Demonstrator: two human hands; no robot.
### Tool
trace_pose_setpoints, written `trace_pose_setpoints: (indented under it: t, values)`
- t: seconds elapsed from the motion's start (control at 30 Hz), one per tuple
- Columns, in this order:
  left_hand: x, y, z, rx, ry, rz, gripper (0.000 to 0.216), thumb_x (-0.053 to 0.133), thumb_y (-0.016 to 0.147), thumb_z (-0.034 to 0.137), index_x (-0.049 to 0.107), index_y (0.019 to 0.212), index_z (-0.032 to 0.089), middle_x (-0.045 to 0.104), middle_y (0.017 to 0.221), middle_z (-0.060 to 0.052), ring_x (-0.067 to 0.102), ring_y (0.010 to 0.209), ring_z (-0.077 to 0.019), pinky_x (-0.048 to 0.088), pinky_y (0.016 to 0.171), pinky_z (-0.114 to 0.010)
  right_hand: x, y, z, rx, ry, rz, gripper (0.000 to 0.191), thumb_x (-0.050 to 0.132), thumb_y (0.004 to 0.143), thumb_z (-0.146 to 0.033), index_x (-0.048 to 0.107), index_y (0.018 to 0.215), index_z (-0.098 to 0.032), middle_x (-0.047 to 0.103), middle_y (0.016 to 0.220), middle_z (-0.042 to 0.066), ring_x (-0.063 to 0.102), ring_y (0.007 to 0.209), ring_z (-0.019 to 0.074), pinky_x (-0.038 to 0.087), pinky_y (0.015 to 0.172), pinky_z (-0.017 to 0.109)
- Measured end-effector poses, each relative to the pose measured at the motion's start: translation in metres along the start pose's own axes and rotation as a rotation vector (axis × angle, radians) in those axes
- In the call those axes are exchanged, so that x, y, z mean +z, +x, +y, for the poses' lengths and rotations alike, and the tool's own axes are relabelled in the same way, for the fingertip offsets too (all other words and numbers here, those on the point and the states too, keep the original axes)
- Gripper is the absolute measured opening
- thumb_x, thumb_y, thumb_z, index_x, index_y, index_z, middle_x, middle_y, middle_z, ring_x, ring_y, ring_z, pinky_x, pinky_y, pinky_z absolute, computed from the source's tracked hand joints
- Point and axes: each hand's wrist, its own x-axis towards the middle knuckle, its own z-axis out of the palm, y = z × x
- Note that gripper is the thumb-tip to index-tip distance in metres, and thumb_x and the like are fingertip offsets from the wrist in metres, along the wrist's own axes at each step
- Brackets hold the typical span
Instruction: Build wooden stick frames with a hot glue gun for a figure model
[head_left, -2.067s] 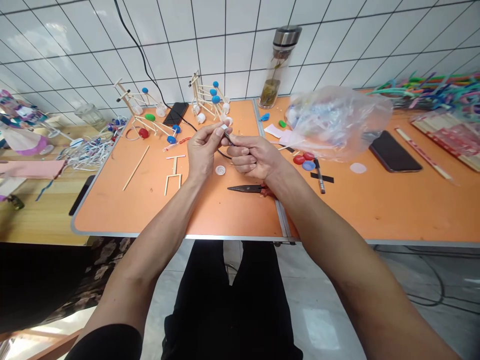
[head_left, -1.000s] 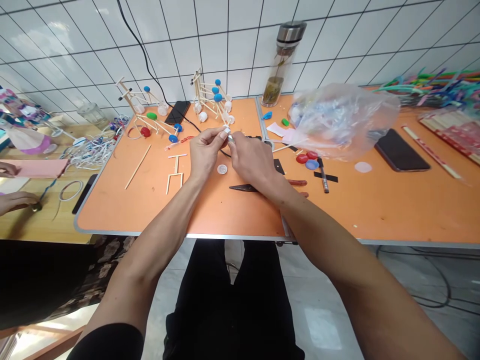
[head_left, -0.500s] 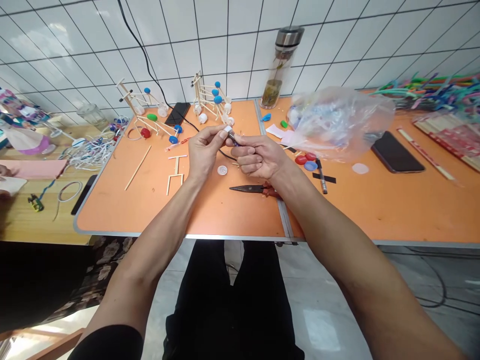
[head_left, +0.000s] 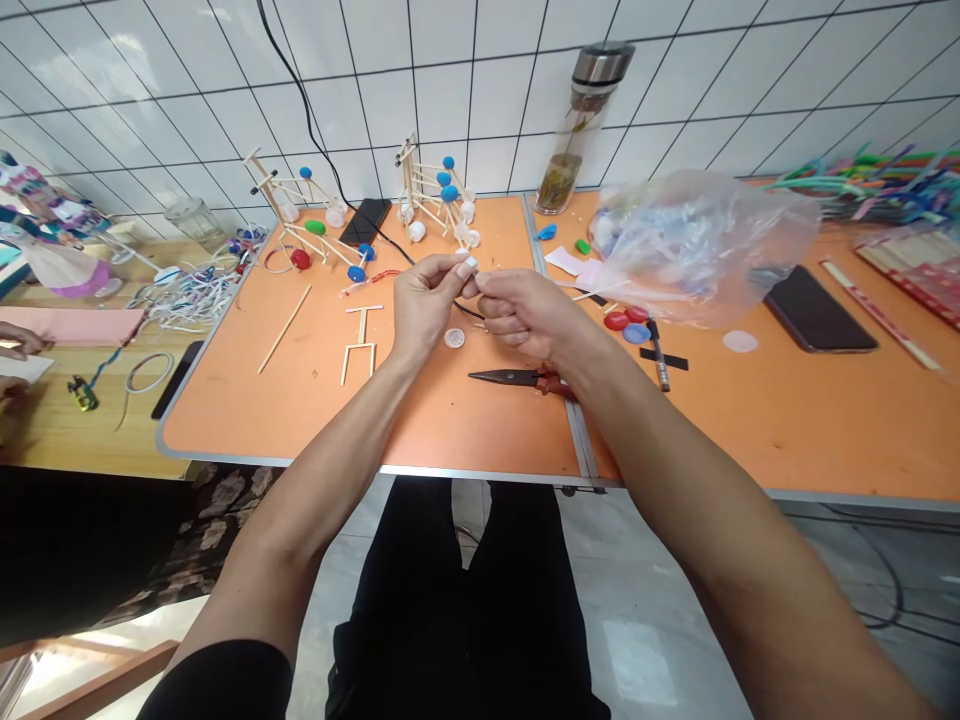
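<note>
Over the orange table, my left hand (head_left: 427, 308) pinches a small white piece (head_left: 470, 263) between thumb and forefinger; its exact kind is too small to tell. Close against it is my right hand (head_left: 525, 312), its fingers curled shut, and whatever lies in them is hidden. Below the hands rest a pair of pliers (head_left: 504, 377) with red handles and a white round cap (head_left: 454, 338). Left of them lie a small frame of wooden sticks (head_left: 361, 345) and a loose stick (head_left: 285, 328).
Two stick models (head_left: 431, 195) with coloured caps stand near the tiled wall. At the back are a tea bottle (head_left: 566, 150) and a plastic bag (head_left: 697, 245). Rightward lie a marker (head_left: 658, 355) and a phone (head_left: 817, 310). Another person's hand (head_left: 19, 340) shows at far left.
The dark, slim thing that showed at my right fingertips no longer shows. Both hands remain close together at the white piece. The view has shifted slightly.
</note>
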Motion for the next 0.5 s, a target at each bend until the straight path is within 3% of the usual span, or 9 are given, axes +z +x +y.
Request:
trace_pose_setpoints:
  t: [0.03,0.1,0.2,0.27,0.37,0.43,0.5]
  values:
    - [0.0,0.0,0.002,0.018,-0.016,-0.006,0.035,0.097,0.087,0.053,0.088,0.101,0.023,0.084,0.093,-0.005,0.079,0.085,-0.0196,0.066,0.09,-0.038,-0.005,0.0,-0.003,0.053,0.166,-0.131,0.02,0.057,0.108,-0.04,0.059,0.095,-0.025,0.028,0.06,-0.011,0.016,0.048,0.0119,0.02,0.047,0.024]
    - [0.001,0.0,0.003,0.038,-0.036,-0.019,0.038,0.096,0.086,0.057,0.088,0.103,0.024,0.086,0.099,-0.005,0.079,0.089,-0.0191,0.067,0.092,-0.038,-0.008,0.0,-0.005,0.094,0.376,-0.228,0.016,0.056,0.107,-0.037,0.059,0.098,-0.024,0.022,0.06,-0.013,0.005,0.05,0.011,0.013,0.045,0.023]
    - [0.003,0.001,0.001,0.039,-0.055,-0.018,0.038,0.096,0.086,0.058,0.088,0.104,0.026,0.086,0.099,-0.004,0.079,0.091,-0.0186,0.066,0.092,-0.036,0.001,0.002,0.002,0.026,0.374,-0.081,0.017,0.056,0.108,-0.038,0.058,0.097,-0.025,0.024,0.06,-0.013,0.007,0.05,0.0113,0.012,0.046,0.024]
    - [0.004,0.0,-0.001,0.049,-0.042,0.0,0.035,0.095,0.088,0.056,0.088,0.106,0.026,0.086,0.099,-0.004,0.08,0.091,-0.019,0.066,0.092,-0.036,0.01,0.005,0.009,-0.079,0.157,0.096,0.023,0.057,0.11,-0.042,0.058,0.093,-0.025,0.03,0.06,-0.01,0.02,0.05,0.0126,0.019,0.049,0.025]
    - [0.005,-0.002,-0.003,0.051,0.04,0.037,0.028,0.093,0.091,0.05,0.089,0.104,0.025,0.087,0.101,-0.004,0.081,0.095,-0.0206,0.065,0.092,-0.035,0.019,0.006,0.017,-0.234,-0.426,0.346,0.025,0.053,0.113,-0.04,0.062,0.096,-0.024,0.061,0.075,0.002,0.055,0.068,0.0209,0.038,0.063,0.031]
    - [0.005,-0.003,-0.003,0.035,0.083,0.062,0.025,0.092,0.093,0.047,0.089,0.102,0.025,0.087,0.101,-0.004,0.081,0.095,-0.021,0.065,0.091,-0.035,0.023,0.004,0.02,-0.243,-0.798,0.418,0.025,0.048,0.116,-0.036,0.067,0.111,-0.021,0.076,0.096,0.012,0.068,0.086,0.029,0.043,0.075,0.035]
    - [0.005,-0.004,-0.005,0.023,0.083,0.076,0.023,0.091,0.093,0.046,0.089,0.1,0.024,0.087,0.097,-0.004,0.08,0.09,-0.0204,0.066,0.088,-0.034,0.026,0.002,0.022,-0.202,-1.016,0.406,0.032,0.041,0.118,-0.036,0.066,0.127,-0.017,0.081,0.109,0.019,0.074,0.095,0.0348,0.045,0.08,0.039]
